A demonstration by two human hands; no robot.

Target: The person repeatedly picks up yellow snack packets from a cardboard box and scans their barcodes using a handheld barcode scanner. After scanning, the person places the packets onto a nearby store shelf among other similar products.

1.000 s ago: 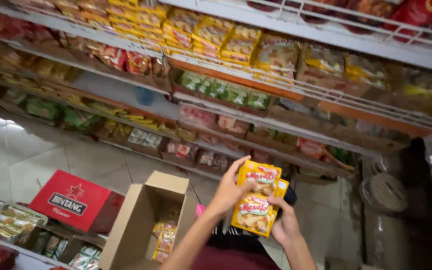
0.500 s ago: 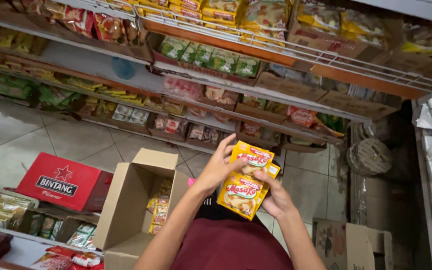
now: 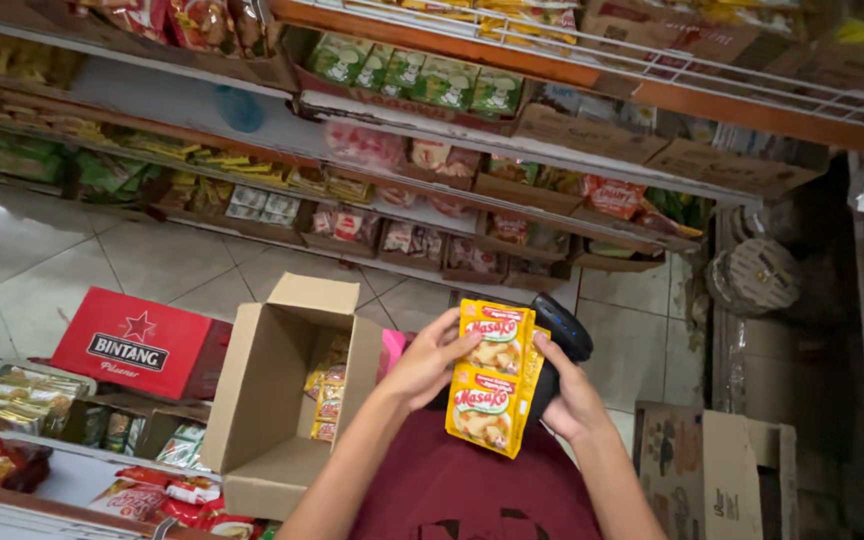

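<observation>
Item: strip of yellow seasoning packets, held flat between left hand and right hand, fingers closed on its edges, now lower and nearer the open cardboard box than a second ago.

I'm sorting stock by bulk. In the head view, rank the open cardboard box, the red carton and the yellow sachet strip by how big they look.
1. Open cardboard box, largest.
2. Red carton, though partly hidden behind the box.
3. Yellow sachet strip, smallest, though held closest to the camera between left hand and right hand.
</observation>
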